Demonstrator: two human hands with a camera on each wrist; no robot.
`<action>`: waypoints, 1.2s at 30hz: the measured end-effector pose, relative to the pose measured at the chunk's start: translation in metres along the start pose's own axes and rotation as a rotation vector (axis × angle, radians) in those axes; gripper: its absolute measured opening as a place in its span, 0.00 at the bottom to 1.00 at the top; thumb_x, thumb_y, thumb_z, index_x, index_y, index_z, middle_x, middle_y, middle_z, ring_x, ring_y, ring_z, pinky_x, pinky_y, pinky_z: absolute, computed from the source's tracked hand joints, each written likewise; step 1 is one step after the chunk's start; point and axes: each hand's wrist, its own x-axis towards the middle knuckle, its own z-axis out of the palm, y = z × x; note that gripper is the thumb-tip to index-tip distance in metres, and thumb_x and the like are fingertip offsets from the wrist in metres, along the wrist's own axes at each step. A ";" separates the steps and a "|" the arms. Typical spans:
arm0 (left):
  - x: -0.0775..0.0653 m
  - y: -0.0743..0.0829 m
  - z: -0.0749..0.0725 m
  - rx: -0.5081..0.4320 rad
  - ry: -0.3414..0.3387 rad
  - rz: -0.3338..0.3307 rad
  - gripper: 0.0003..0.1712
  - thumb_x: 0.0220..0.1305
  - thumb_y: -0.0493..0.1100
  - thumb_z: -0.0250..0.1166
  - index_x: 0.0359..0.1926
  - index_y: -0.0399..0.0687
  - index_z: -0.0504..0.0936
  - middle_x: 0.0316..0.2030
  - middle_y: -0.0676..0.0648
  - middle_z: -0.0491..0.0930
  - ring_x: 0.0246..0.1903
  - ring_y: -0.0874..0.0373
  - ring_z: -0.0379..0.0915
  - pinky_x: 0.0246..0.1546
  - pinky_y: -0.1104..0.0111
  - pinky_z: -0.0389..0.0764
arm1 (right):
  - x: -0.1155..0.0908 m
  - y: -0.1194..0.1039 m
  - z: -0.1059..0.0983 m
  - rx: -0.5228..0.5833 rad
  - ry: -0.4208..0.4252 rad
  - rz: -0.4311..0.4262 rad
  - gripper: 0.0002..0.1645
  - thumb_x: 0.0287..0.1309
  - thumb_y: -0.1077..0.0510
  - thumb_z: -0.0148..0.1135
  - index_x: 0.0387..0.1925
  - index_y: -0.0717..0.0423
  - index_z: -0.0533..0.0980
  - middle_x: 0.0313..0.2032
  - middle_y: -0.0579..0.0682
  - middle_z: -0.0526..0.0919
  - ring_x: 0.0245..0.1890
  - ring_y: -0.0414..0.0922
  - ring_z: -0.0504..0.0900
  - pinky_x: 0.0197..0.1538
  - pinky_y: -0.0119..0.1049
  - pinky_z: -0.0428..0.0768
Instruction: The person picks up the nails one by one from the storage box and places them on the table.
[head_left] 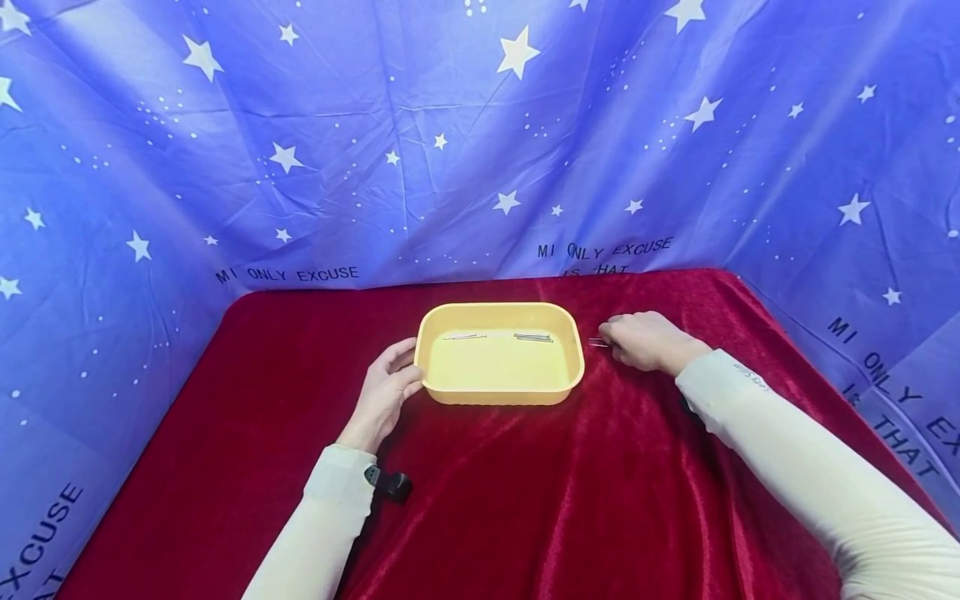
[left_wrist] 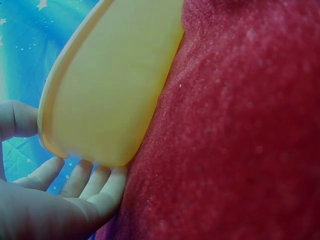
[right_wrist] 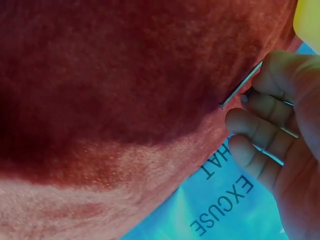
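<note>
A yellow plastic tray point(head_left: 498, 398) stands on the red cloth. Inside it lie several thin metal nails, a bundle of nails point(head_left: 533, 338) on the right and a few thin nails point(head_left: 465, 337) on the left. Against the tray's left end my left hand point(head_left: 386, 390) rests, its fingertips touching the outside wall with the fingers gently bent. Right of the tray, my right hand point(head_left: 641, 340) pinches a nail point(right_wrist: 244, 97), whose head shows between thumb and fingers. A longer nail point(right_wrist: 241, 85) sticks out past the fingertips; whether it is held or lies on the cloth, I cannot tell.
Red velvet cloth point(head_left: 480, 500) with soft folds covers the table. A blue curtain point(head_left: 420, 167) with white stars and lettering hangs behind and on both sides. On the left sleeve sits a black wrist strap point(head_left: 388, 482).
</note>
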 end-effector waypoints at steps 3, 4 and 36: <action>0.000 0.000 0.000 -0.005 0.003 -0.004 0.36 0.53 0.25 0.56 0.65 0.39 0.65 0.61 0.37 0.69 0.53 0.45 0.69 0.44 0.66 0.78 | 0.000 0.001 0.004 -0.007 -0.006 0.002 0.13 0.41 0.65 0.62 0.19 0.46 0.69 0.21 0.43 0.71 0.21 0.48 0.75 0.25 0.47 0.74; 0.000 0.000 0.000 -0.004 0.002 -0.003 0.36 0.53 0.25 0.56 0.65 0.39 0.65 0.61 0.36 0.69 0.54 0.45 0.69 0.44 0.65 0.78 | 0.000 0.002 0.005 -0.009 -0.007 0.003 0.13 0.41 0.66 0.62 0.20 0.46 0.69 0.21 0.43 0.71 0.21 0.48 0.75 0.24 0.47 0.74; 0.002 0.000 -0.001 -0.005 -0.001 0.000 0.35 0.53 0.25 0.56 0.64 0.40 0.66 0.60 0.36 0.69 0.53 0.45 0.69 0.41 0.69 0.78 | -0.002 0.005 0.016 -0.011 0.004 0.030 0.12 0.43 0.66 0.62 0.20 0.46 0.69 0.21 0.43 0.70 0.22 0.48 0.75 0.25 0.46 0.75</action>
